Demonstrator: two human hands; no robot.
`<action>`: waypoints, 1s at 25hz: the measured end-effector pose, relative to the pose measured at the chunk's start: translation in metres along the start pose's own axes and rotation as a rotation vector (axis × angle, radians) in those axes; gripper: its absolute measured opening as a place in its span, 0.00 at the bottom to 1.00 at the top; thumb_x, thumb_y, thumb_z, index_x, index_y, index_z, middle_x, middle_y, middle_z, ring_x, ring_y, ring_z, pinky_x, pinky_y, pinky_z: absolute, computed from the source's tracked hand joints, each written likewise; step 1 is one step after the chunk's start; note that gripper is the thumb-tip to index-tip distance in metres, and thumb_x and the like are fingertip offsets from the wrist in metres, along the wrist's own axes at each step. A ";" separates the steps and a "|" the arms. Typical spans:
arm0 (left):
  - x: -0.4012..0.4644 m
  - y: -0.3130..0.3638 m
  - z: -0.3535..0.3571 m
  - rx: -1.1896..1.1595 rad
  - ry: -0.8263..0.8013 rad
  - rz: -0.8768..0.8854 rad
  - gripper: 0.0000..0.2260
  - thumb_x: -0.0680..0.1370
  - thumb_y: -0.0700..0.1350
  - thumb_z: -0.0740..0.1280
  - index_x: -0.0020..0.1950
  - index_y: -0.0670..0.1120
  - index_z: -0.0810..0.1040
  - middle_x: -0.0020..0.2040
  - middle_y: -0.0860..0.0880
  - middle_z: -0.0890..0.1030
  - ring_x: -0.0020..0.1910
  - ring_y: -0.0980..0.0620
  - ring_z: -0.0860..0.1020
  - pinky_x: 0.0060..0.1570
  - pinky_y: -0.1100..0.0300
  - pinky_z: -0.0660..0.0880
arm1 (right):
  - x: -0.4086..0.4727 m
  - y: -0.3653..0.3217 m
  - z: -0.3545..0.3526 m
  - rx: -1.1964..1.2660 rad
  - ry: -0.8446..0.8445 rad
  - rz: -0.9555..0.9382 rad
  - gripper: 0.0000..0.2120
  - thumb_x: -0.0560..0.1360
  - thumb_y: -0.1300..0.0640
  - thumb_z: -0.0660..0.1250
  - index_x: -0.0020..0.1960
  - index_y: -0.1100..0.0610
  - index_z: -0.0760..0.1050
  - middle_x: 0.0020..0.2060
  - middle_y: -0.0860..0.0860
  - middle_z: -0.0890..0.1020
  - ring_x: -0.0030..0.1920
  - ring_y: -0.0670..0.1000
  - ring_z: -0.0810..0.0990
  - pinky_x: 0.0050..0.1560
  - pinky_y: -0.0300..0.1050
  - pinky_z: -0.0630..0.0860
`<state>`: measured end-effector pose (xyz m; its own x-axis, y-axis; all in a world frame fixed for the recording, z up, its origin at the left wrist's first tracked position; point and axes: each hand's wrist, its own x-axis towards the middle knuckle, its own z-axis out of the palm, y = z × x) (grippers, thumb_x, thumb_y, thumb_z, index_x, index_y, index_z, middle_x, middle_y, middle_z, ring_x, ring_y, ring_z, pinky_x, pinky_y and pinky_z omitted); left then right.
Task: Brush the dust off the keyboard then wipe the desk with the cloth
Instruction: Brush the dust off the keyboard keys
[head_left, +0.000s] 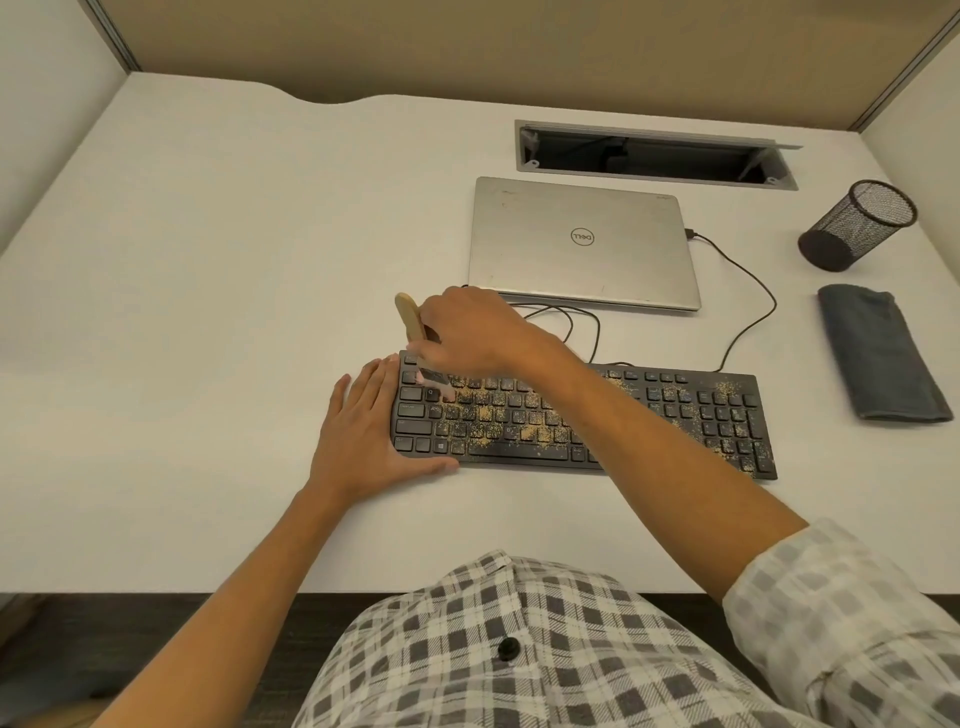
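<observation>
The room is evenly and softly lit from overhead, with a warm cast. The white desk (208, 260) reads bright but not blown out, and it dims slightly toward the far left corner. Shadows are faint and short: a soft one under the left hand (366, 434) by the keyboard (675, 415), another hugging the laptop (582, 244) along its near edge, and a darker patch inside the cable slot (649, 156). A mild sheen sits on the laptop lid, with no hard glare. The wide lens bends the partition edges at the top corners and stretches the checked sleeve (841, 613) at the bottom right. The right hand (467, 327) and the brush (409, 317) look slightly smeared; key legends are too soft to read.
</observation>
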<state>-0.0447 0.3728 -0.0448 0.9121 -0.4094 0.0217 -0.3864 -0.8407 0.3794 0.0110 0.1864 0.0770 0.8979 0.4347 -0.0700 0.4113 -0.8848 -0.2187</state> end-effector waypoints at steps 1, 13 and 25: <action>0.000 0.000 0.000 0.000 -0.001 0.000 0.63 0.61 0.85 0.58 0.83 0.44 0.54 0.82 0.47 0.60 0.81 0.48 0.55 0.80 0.44 0.49 | 0.001 0.000 -0.001 0.017 0.012 0.001 0.14 0.79 0.45 0.60 0.39 0.52 0.67 0.29 0.44 0.69 0.30 0.47 0.69 0.37 0.45 0.67; 0.000 -0.001 0.001 0.019 -0.005 -0.010 0.63 0.61 0.86 0.58 0.82 0.43 0.55 0.82 0.46 0.60 0.81 0.48 0.55 0.80 0.44 0.50 | 0.004 -0.007 0.002 0.042 0.005 0.009 0.17 0.80 0.46 0.60 0.35 0.53 0.68 0.28 0.46 0.71 0.28 0.46 0.69 0.33 0.44 0.64; 0.002 0.000 -0.001 0.004 0.002 -0.002 0.60 0.60 0.86 0.58 0.80 0.46 0.62 0.81 0.47 0.62 0.81 0.48 0.55 0.80 0.44 0.50 | 0.003 -0.003 0.003 0.165 -0.003 0.019 0.18 0.80 0.43 0.60 0.34 0.49 0.63 0.29 0.44 0.70 0.29 0.44 0.68 0.31 0.41 0.61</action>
<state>-0.0431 0.3726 -0.0442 0.9130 -0.4073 0.0230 -0.3854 -0.8427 0.3759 0.0118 0.1910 0.0747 0.9045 0.4192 -0.0785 0.3630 -0.8533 -0.3742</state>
